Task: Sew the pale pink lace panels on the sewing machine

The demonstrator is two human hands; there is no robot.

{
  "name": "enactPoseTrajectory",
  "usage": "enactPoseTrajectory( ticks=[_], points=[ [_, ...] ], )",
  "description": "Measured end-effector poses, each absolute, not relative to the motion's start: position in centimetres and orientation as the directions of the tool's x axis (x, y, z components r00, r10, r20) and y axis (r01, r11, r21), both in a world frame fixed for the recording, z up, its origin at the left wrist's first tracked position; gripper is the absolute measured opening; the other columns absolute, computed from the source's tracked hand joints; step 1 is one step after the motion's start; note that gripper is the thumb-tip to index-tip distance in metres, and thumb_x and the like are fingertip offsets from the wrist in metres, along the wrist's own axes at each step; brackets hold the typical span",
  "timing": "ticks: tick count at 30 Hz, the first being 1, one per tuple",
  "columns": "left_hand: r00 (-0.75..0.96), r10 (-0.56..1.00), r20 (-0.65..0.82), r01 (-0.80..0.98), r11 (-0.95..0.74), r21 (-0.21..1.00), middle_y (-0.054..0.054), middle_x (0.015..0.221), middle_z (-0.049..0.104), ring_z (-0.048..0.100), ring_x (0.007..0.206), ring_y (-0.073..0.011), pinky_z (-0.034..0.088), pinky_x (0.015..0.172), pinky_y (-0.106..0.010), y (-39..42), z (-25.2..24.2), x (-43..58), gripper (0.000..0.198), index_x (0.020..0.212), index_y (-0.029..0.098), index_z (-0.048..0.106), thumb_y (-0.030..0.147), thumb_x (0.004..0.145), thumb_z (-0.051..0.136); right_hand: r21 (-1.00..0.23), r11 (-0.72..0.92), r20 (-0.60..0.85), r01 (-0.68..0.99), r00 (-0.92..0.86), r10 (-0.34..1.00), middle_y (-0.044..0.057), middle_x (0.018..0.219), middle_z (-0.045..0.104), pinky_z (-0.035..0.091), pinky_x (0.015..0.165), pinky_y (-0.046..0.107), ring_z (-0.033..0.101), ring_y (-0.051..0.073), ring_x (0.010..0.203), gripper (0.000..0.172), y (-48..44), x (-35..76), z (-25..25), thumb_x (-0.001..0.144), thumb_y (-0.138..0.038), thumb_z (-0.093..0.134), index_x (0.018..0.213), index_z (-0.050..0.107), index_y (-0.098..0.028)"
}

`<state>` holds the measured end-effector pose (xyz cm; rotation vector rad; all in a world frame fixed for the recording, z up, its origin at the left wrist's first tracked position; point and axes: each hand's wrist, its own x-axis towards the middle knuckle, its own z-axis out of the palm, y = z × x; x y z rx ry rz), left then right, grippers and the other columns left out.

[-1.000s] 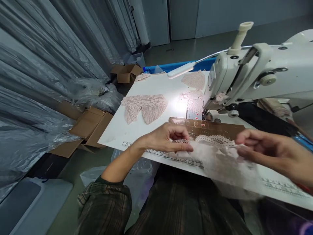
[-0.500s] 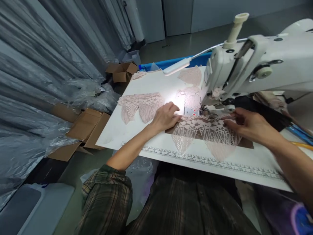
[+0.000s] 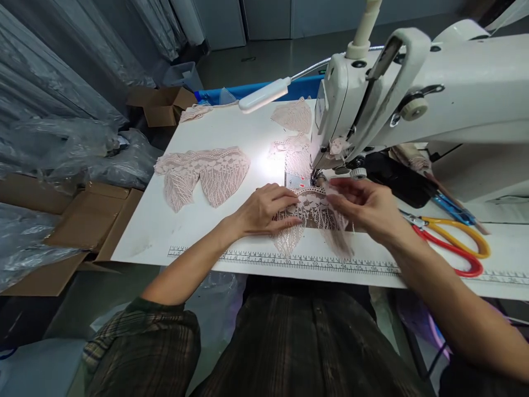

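- The left hand [image 3: 268, 210] lies over the left side of the lace piece [image 3: 316, 205], thumb set apart from bent fingers, pressing rather than visibly gripping; uneven pressure could skew the scalloped edge.
- The right hand [image 3: 361, 207] brings thumb and fingertips nearly together at the lace's right end, apparently pinching it; pulling too hard there could stretch the open mesh.
- The lace lies on the table [image 3: 152, 231], just in front of the presser foot [image 3: 317, 177], its pointed lobes hanging toward the person; a loose lobe could fold under and be caught.
- Both hands are near the foot, so a fingertip could be nipped if the sewing machine [image 3: 343, 105] ran while they were that close.
- Another lace part [image 3: 297, 157] lies just behind the foot; crowding might tangle the two.
- The scissors [image 3: 424, 222] rest near the right forearm, handles spread; a sideways sweep could knock them.
- The lamp [image 3: 264, 96] throws a bright patch left of the foot; glare could hide a misaligned edge.
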<state>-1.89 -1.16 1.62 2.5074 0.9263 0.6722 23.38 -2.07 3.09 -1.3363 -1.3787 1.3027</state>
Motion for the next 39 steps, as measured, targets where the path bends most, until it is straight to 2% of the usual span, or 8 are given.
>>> enactPoseTrajectory(
  ticks=[2, 4, 8, 12, 18, 24, 33, 39],
  points=[
    [0.578, 0.777, 0.249, 0.401, -0.536, 0.743, -0.013, 0.107, 0.072, 0.068, 0.090, -0.0217, 0.055, 0.076, -0.035, -1.5, 2.0, -2.1, 0.074, 0.124, 0.015, 0.058, 0.078, 0.085, 0.055, -0.993, -0.106, -0.116, 0.060, -0.195, 0.974, 0.011, 0.105, 0.069, 0.062, 0.079, 0.036, 0.069, 0.021, 0.092, 0.059, -2.2, 21.3, 3.5, 0.071, -0.054, 0.081, 0.116, 0.065, -0.019],
    [0.516, 0.850, 0.110, 0.383, -0.343, 0.858, -0.010, 0.098, 0.071, 0.066, 0.078, -0.0192, 0.053, 0.067, -0.031, -1.7, 2.3, -2.2, 0.089, 0.134, 0.015, 0.049, 0.083, 0.078, 0.058, -0.992, -0.124, -0.120, 0.009, -0.322, 0.939, 0.011, 0.111, 0.070, 0.063, 0.083, 0.039, 0.070, 0.021, 0.094, 0.065, -2.0, 20.2, 3.8, 0.077, -0.055, 0.077, 0.129, 0.060, -0.019],
    [0.316, 0.944, -0.094, 0.580, -0.114, 0.807, -0.009, 0.095, 0.071, 0.068, 0.082, -0.0219, 0.054, 0.073, -0.035, -2.0, 2.9, -2.5, 0.089, 0.145, 0.016, 0.039, 0.059, 0.078, 0.076, -0.977, 0.014, -0.067, 0.214, -0.364, 0.929, 0.012, 0.107, 0.072, 0.062, 0.083, 0.039, 0.072, 0.021, 0.091, 0.057, -0.8, 22.0, 3.3, 0.087, -0.057, 0.066, 0.128, 0.063, -0.016],
    [0.298, 0.945, -0.137, 0.635, -0.089, 0.767, -0.009, 0.103, 0.071, 0.069, 0.097, -0.0251, 0.055, 0.084, -0.038, -1.7, 3.8, -3.2, 0.070, 0.141, 0.017, 0.047, 0.046, 0.083, 0.073, -0.756, 0.205, 0.029, 0.621, -0.281, 0.959, 0.010, 0.097, 0.074, 0.059, 0.076, 0.038, 0.070, 0.020, 0.078, 0.041, -0.3, 24.8, 2.5, 0.095, -0.045, 0.056, 0.119, 0.071, -0.016],
    [0.329, 0.931, -0.158, 0.680, -0.118, 0.723, -0.009, 0.110, 0.071, 0.069, 0.097, -0.0242, 0.055, 0.078, -0.034, -1.6, 4.2, -3.9, 0.063, 0.139, 0.019, 0.051, 0.042, 0.084, 0.070, -0.463, 0.634, 0.293, 0.619, -0.569, 0.769, 0.012, 0.108, 0.068, 0.057, 0.087, 0.039, 0.066, 0.021, 0.093, 0.039, -1.4, 24.4, 1.1, 0.100, -0.034, 0.044, 0.129, 0.067, -0.020],
    [0.327, 0.927, -0.184, 0.711, -0.113, 0.694, -0.009, 0.109, 0.071, 0.070, 0.090, -0.0236, 0.055, 0.070, -0.032, -1.6, 4.0, -3.9, 0.065, 0.141, 0.021, 0.053, 0.042, 0.082, 0.073, -0.161, 0.728, 0.300, 0.667, -0.669, 0.680, 0.015, 0.106, 0.057, 0.055, 0.079, 0.040, 0.057, 0.023, 0.087, 0.042, -0.7, 23.7, -0.3, 0.102, -0.033, 0.040, 0.134, 0.064, -0.021],
    [0.234, 0.966, -0.108, 0.712, -0.094, 0.696, -0.009, 0.101, 0.073, 0.071, 0.100, -0.0256, 0.057, 0.078, -0.035, -1.3, 2.9, -3.4, 0.056, 0.133, 0.022, 0.061, 0.049, 0.085, 0.073, -0.351, 0.682, 0.290, 0.641, -0.619, 0.730, 0.012, 0.109, 0.059, 0.056, 0.084, 0.037, 0.062, 0.020, 0.091, 0.042, -0.3, 24.3, -0.1, 0.102, -0.037, 0.039, 0.132, 0.066, -0.023],
    [0.202, 0.970, -0.131, 0.684, -0.044, 0.729, -0.013, 0.126, 0.068, 0.064, 0.120, -0.0305, 0.057, 0.089, -0.040, -0.8, 3.0, -3.7, 0.056, 0.130, 0.022, 0.063, 0.049, 0.082, 0.078, -0.534, 0.579, 0.284, 0.616, -0.514, 0.809, 0.011, 0.106, 0.063, 0.057, 0.087, 0.038, 0.064, 0.019, 0.087, 0.042, 0.0, 24.8, -0.3, 0.101, -0.036, 0.044, 0.134, 0.067, -0.022]
  ],
)
